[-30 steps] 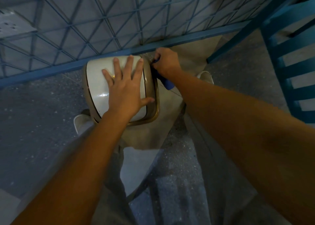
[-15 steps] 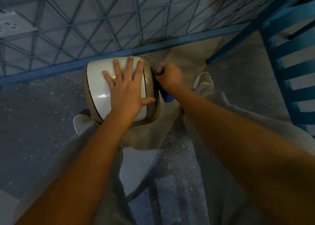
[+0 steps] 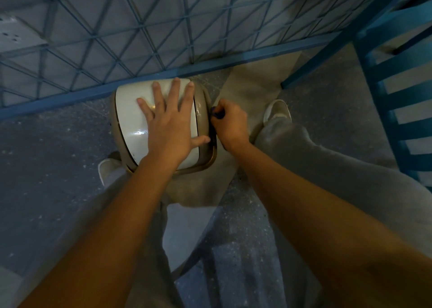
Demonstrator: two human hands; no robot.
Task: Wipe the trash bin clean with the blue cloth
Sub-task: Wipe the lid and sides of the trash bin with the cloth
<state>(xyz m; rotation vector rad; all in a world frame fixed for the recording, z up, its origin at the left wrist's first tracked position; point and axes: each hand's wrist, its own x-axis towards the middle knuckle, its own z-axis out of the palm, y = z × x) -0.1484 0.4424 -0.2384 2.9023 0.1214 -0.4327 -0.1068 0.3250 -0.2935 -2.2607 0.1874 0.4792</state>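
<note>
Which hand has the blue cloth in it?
The right hand, closed in a fist beside the trash bin, with a bit of blue cloth peeking out. The left hand lies flat on the lid.

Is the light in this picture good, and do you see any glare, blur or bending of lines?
Head view: dim, bluish light; small bright glare spots on the white lid of the trash bin; the blue railing bows from wide-angle distortion; the forearms near the camera look soft; the blue cloth in the right hand is dark, barely visible.
</note>
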